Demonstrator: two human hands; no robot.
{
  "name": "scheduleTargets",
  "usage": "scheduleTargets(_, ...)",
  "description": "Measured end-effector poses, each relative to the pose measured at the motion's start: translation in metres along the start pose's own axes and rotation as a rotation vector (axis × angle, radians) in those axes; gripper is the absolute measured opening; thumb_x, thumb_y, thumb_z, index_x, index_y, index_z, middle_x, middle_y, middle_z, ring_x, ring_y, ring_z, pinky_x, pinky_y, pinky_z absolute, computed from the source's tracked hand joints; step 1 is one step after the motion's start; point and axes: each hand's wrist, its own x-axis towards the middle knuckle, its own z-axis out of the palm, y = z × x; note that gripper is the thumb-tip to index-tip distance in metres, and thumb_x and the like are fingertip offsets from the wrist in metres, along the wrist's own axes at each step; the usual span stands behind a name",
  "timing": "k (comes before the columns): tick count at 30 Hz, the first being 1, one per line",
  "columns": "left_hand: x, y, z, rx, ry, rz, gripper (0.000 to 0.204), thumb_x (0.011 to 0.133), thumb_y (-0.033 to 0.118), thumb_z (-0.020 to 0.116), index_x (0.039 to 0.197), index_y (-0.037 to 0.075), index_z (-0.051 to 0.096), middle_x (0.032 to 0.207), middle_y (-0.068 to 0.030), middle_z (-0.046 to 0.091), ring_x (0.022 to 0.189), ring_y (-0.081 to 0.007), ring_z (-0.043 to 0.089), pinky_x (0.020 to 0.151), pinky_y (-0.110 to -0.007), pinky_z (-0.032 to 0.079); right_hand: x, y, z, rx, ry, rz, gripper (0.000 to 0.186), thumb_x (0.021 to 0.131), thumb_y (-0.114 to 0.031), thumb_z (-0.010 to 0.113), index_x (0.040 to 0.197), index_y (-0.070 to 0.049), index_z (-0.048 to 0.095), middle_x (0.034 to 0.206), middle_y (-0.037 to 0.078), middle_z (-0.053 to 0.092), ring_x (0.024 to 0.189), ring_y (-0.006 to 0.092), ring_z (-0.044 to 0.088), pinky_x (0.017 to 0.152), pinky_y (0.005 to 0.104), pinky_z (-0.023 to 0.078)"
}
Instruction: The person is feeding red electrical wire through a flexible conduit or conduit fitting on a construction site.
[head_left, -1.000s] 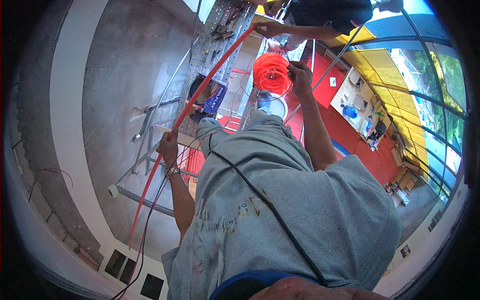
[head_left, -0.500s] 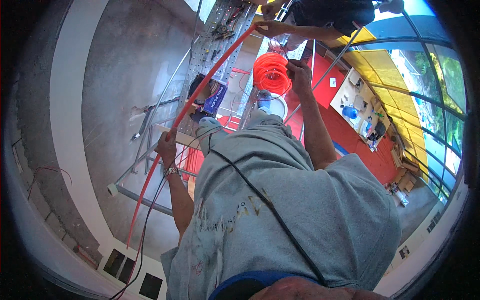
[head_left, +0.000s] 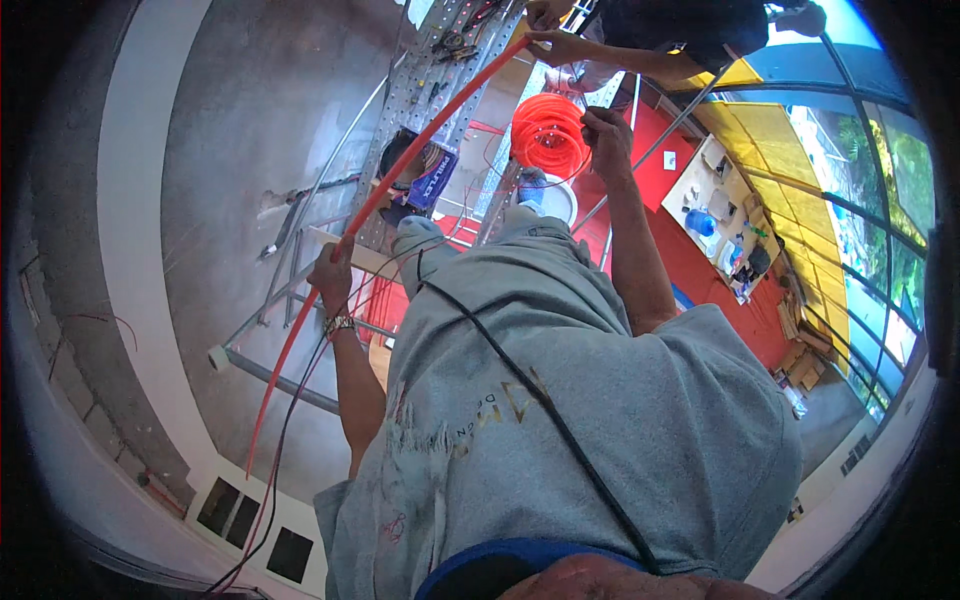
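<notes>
My left hand (head_left: 330, 275) is closed around a long red flexible conduit (head_left: 425, 140), which slants from the lower left up to the far end. There, a co-worker's hand (head_left: 560, 48) grips the conduit's upper end. My right hand (head_left: 608, 140) is raised, its fingers pinched on what looks like a thin wire, mostly hidden by the fingertips. Just left of it lies a coil of bright orange-red tubing (head_left: 548, 135). Thin dark and red wires (head_left: 290, 420) run past my left wrist, and a black cord (head_left: 530, 385) crosses my grey shirt.
Below me is a perforated metal scaffold plank (head_left: 385, 130) bearing tools and a blue box (head_left: 432, 180). A white bucket (head_left: 560, 205) stands near my feet. Scaffold tubes (head_left: 285, 385) cross at left by a grey wall (head_left: 250, 150). A cluttered table (head_left: 725, 170) stands lower on the right.
My left hand has shifted slightly toward the far left with the conduit. My right hand has turned a little and moved slightly right. The co-worker's hand still holds the conduit's far end.
</notes>
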Motion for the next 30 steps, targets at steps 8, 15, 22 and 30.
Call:
scheduleTargets(8, 0.012, -0.034, 0.017, 0.037, 0.056, 0.051, 0.06, 0.092, 0.066, 0.062, 0.087, 0.006, 0.065, 0.074, -0.0173, 0.065, 0.07, -0.0368, 0.063, 0.064, -0.046, 0.046, 0.023, 0.011, -0.007, -0.474, -0.168, -0.236, 0.022, 0.097, -0.015, 0.063, 0.107, 0.002, 0.072, 0.089, 0.007, 0.069, 0.072, 0.0167, 0.063, 0.065, 0.0304, 0.051)
scheduleTargets(15, 0.026, -0.026, 0.013, 0.038, 0.011, 0.035, 0.069, 0.088, 0.076, 0.058, 0.085, 0.008, 0.069, 0.071, -0.0169, 0.066, 0.068, -0.0352, 0.065, 0.065, -0.047, 0.046, 0.04, 0.035, -0.032, -1.116, -0.303, -0.848, 0.029, 0.09, -0.02, 0.07, 0.113, -0.002, 0.074, 0.112, 0.02, 0.071, 0.107, 0.0382, 0.066, 0.095, 0.0433, 0.051)
scheduleTargets(22, 0.013, -0.02, -0.007, 0.104, -0.005, -0.092, 0.078, 0.084, 0.086, 0.048, 0.087, 0.012, 0.072, 0.079, -0.0125, 0.071, 0.082, -0.034, 0.071, 0.077, -0.056, 0.04, 0.044, 0.036, -0.02, -1.362, -0.398, -0.914, 0.032, 0.096, -0.02, 0.064, 0.119, 0.0, 0.072, 0.128, 0.024, 0.066, 0.123, 0.0351, 0.061, 0.106, 0.0432, 0.047)
scheduleTargets(30, 0.045, -0.024, 0.05, -0.074, 0.109, 0.192, 0.063, 0.087, 0.075, 0.058, 0.088, 0.014, 0.069, 0.078, -0.0091, 0.07, 0.073, -0.0296, 0.067, 0.068, -0.051, 0.044, 0.114, 0.059, -0.147, -0.81, -0.33, -0.493, 0.03, 0.092, -0.012, 0.065, 0.119, -0.001, 0.073, 0.123, 0.021, 0.07, 0.114, 0.0348, 0.066, 0.099, 0.0422, 0.051)
